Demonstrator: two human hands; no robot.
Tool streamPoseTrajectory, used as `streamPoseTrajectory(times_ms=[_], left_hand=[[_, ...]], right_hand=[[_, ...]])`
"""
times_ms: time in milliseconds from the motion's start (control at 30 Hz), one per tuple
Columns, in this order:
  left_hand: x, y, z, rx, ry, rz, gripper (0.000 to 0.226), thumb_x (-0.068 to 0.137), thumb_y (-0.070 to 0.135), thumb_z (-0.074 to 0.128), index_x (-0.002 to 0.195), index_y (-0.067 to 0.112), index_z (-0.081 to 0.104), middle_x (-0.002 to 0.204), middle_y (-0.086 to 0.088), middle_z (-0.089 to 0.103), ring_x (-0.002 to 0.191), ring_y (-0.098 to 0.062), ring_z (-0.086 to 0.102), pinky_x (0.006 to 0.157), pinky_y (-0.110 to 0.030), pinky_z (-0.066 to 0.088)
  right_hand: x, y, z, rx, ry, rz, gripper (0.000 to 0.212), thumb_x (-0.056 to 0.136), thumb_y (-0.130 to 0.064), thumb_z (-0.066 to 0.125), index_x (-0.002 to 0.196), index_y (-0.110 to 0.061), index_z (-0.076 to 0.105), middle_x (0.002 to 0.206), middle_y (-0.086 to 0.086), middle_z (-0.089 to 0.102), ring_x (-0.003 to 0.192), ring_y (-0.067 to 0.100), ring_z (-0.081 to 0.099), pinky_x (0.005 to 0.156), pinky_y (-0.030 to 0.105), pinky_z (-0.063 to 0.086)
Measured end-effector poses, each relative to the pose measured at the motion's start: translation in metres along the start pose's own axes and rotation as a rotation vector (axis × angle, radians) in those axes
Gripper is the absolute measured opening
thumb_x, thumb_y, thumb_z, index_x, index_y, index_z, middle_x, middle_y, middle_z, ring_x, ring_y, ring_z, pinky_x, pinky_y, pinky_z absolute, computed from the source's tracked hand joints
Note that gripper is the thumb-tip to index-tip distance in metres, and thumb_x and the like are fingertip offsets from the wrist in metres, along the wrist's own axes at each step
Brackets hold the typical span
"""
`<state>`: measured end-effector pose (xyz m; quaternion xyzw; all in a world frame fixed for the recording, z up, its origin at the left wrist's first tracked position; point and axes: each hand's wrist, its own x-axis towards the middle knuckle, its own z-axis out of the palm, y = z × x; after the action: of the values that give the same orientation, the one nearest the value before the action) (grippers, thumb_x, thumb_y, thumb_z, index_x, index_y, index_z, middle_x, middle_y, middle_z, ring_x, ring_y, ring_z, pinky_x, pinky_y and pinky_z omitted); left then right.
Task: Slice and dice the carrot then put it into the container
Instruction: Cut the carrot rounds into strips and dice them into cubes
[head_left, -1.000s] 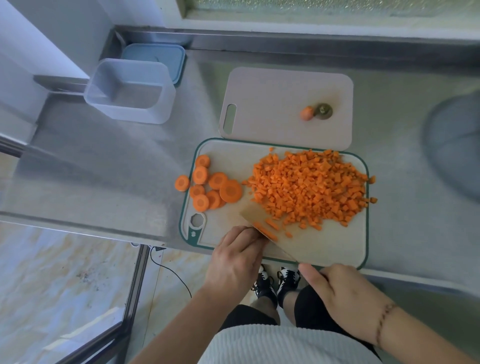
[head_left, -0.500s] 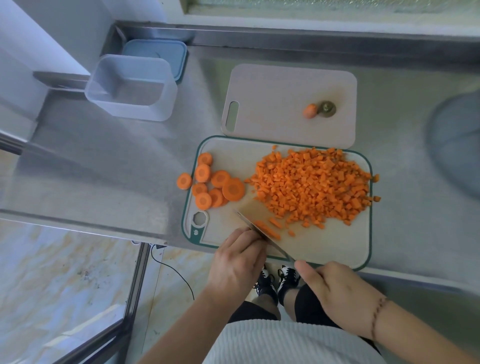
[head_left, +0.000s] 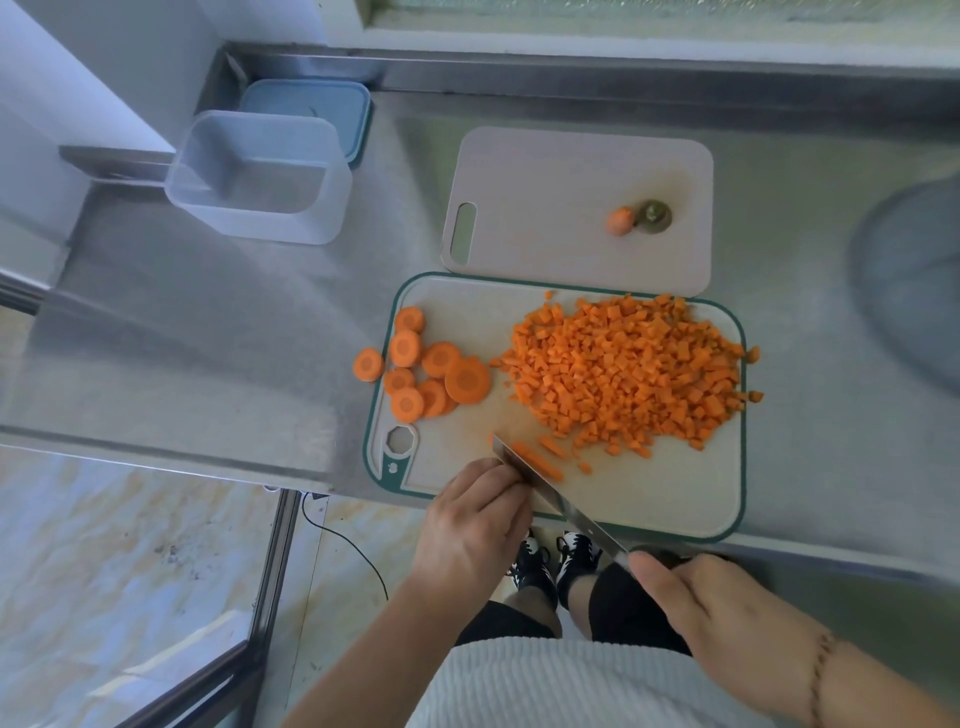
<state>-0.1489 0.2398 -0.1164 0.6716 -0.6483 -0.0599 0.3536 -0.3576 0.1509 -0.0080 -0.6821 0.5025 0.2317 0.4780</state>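
A green-rimmed cutting board (head_left: 649, 493) carries a big pile of diced carrot (head_left: 623, 374) on its right half and several round carrot slices (head_left: 441, 374) at its left end. Near the front edge lie a few carrot strips (head_left: 537, 462). My left hand (head_left: 478, 525) curls its fingers down onto their near ends. My right hand (head_left: 711, 603) grips the handle of a knife (head_left: 561, 501), whose blade stands edge-down across the strips, right against my left fingers. The clear plastic container (head_left: 260, 176) stands with nothing in it at the back left.
One slice (head_left: 369, 365) lies off the board on the steel counter. A blue lid (head_left: 311, 111) sits behind the container. A second pale board (head_left: 545, 171) holds a carrot tip (head_left: 620, 221) and stem end (head_left: 653, 214). A round grey object (head_left: 914, 291) is at the right.
The knife blade has turned from lying broad and flat to standing on its edge over the carrot strips. My left hand stays at the strips.
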Motion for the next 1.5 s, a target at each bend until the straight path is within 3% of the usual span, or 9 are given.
streamPoseTrajectory(times_ms=[167, 433, 600, 800, 933, 1067, 1233, 1367, 1500], left_hand=[[-0.001, -0.002, 0.000, -0.018, -0.029, 0.004, 0.009, 0.091, 0.006, 0.070, 0.087, 0.004, 0.077, 0.095, -0.003, 0.072, 0.092, -0.022, 0.068, 0.085, -0.031, 0.056], [0.014, -0.013, -0.017, 0.004, -0.122, 0.144, 0.003, 0.090, 0.008, 0.073, 0.090, 0.006, 0.074, 0.099, -0.006, 0.068, 0.092, -0.028, 0.064, 0.082, -0.037, 0.056], [0.034, -0.043, -0.032, 0.084, -0.284, 0.050, 0.046, 0.082, 0.033, 0.081, 0.119, 0.008, 0.069, 0.118, -0.009, 0.063, 0.105, -0.025, 0.060, 0.088, -0.037, 0.052], [0.038, -0.029, -0.021, -0.005, -0.304, 0.069, 0.030, 0.089, 0.027, 0.062, 0.108, 0.007, 0.074, 0.107, -0.007, 0.068, 0.095, -0.024, 0.063, 0.083, -0.032, 0.054], [0.040, -0.014, -0.012, -0.067, -0.301, 0.044, 0.028, 0.087, 0.020, 0.061, 0.110, 0.008, 0.071, 0.113, -0.006, 0.062, 0.096, -0.021, 0.062, 0.084, -0.028, 0.052], [0.051, -0.018, -0.012, -0.017, -0.396, 0.225, 0.030, 0.094, 0.023, 0.055, 0.123, 0.015, 0.063, 0.131, -0.006, 0.054, 0.101, -0.027, 0.063, 0.084, -0.035, 0.055], [0.066, -0.020, -0.011, 0.057, -0.460, 0.408, 0.030, 0.100, 0.026, 0.050, 0.112, 0.011, 0.074, 0.113, -0.012, 0.066, 0.088, -0.030, 0.065, 0.070, -0.036, 0.057], [0.060, -0.015, -0.010, 0.081, -0.386, 0.328, 0.028, 0.100, 0.026, 0.053, 0.111, 0.010, 0.074, 0.106, -0.010, 0.066, 0.083, -0.028, 0.063, 0.069, -0.035, 0.055], [0.043, -0.016, -0.015, 0.113, -0.240, 0.111, 0.024, 0.099, 0.022, 0.058, 0.101, 0.005, 0.075, 0.103, -0.011, 0.066, 0.083, -0.029, 0.062, 0.071, -0.038, 0.055]], right_hand=[[0.015, -0.002, 0.009, 0.010, 0.085, -0.092, 0.063, 0.080, -0.072, 0.020, 0.054, -0.015, 0.030, 0.047, -0.001, 0.031, 0.048, 0.011, 0.033, 0.058, 0.021, 0.040], [-0.011, 0.014, -0.013, 0.299, 0.056, -0.097, 0.061, 0.080, -0.071, 0.028, 0.057, -0.015, 0.024, 0.050, -0.002, 0.022, 0.044, 0.010, 0.021, 0.045, 0.018, 0.021], [-0.016, 0.028, -0.021, 0.272, 0.163, -0.085, 0.072, 0.070, -0.084, 0.026, 0.055, -0.014, 0.020, 0.048, -0.001, 0.019, 0.044, 0.011, 0.020, 0.043, 0.018, 0.020], [-0.013, 0.037, -0.011, 0.261, 0.131, -0.075, 0.071, 0.082, -0.078, 0.021, 0.051, -0.014, 0.023, 0.045, -0.003, 0.023, 0.044, 0.011, 0.025, 0.051, 0.025, 0.025], [-0.012, 0.038, -0.008, 0.183, 0.158, -0.089, 0.078, 0.071, -0.090, 0.020, 0.055, -0.014, 0.026, 0.047, -0.001, 0.025, 0.045, 0.006, 0.027, 0.050, 0.022, 0.024], [-0.015, 0.041, -0.013, 0.162, 0.188, -0.080, 0.079, 0.065, -0.092, 0.018, 0.055, -0.014, 0.025, 0.049, -0.001, 0.024, 0.045, 0.007, 0.026, 0.049, 0.021, 0.025], [-0.019, 0.045, -0.018, 0.181, 0.227, -0.080, 0.074, 0.067, -0.087, 0.022, 0.053, -0.015, 0.024, 0.046, -0.002, 0.022, 0.043, 0.007, 0.025, 0.047, 0.020, 0.025], [-0.018, 0.044, -0.016, 0.155, 0.264, -0.159, 0.070, 0.070, -0.086, 0.019, 0.053, -0.020, 0.033, 0.045, -0.003, 0.029, 0.043, 0.008, 0.033, 0.047, 0.018, 0.029], [-0.016, 0.042, -0.014, 0.012, 0.303, -0.235, 0.081, 0.067, -0.092, 0.006, 0.055, -0.023, 0.047, 0.055, -0.012, 0.055, 0.059, 0.005, 0.055, 0.055, 0.016, 0.039]])
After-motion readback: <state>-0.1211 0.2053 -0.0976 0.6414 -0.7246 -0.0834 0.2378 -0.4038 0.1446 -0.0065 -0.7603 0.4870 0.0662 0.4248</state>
